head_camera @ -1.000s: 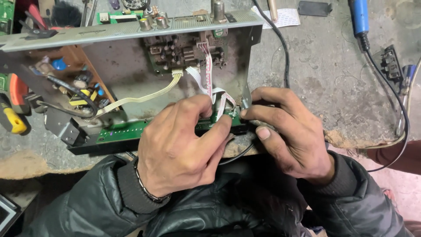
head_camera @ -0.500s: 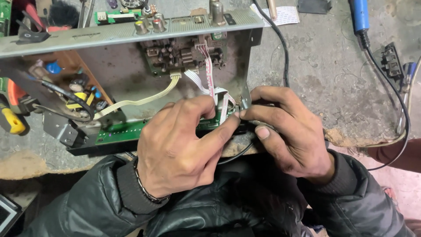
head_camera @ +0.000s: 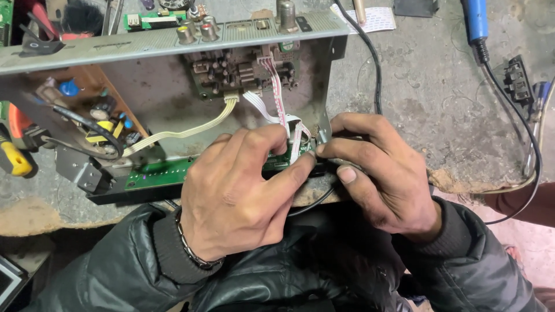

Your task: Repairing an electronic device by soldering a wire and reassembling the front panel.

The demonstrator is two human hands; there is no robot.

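Note:
An opened metal chassis point(head_camera: 173, 81) of an electronic device lies on a worn workbench. Inside it are a brown circuit board point(head_camera: 237, 69), a power section with coils and capacitors point(head_camera: 98, 121), and white ribbon cables point(head_camera: 185, 130). A narrow green front board point(head_camera: 156, 172) runs along the near edge. My left hand point(head_camera: 237, 190) grips that green board's right part, thumb pressed along its edge. My right hand point(head_camera: 376, 170) pinches the chassis's near right corner, where the red-and-white wire bundle point(head_camera: 289, 130) ends. What lies under the fingertips is hidden.
A black cable point(head_camera: 373, 69) runs along the chassis's right side. A blue-handled tool point(head_camera: 477, 23) with a black lead lies at the far right, beside a black connector point(head_camera: 517, 81). A yellow-handled tool point(head_camera: 14, 162) sits at the left edge. The bench's chipped front edge point(head_camera: 462, 182) is near my right wrist.
The view has shifted a little; the chassis sits slightly lower and further left in frame. Both hands stay at the near right corner with only small finger movements.

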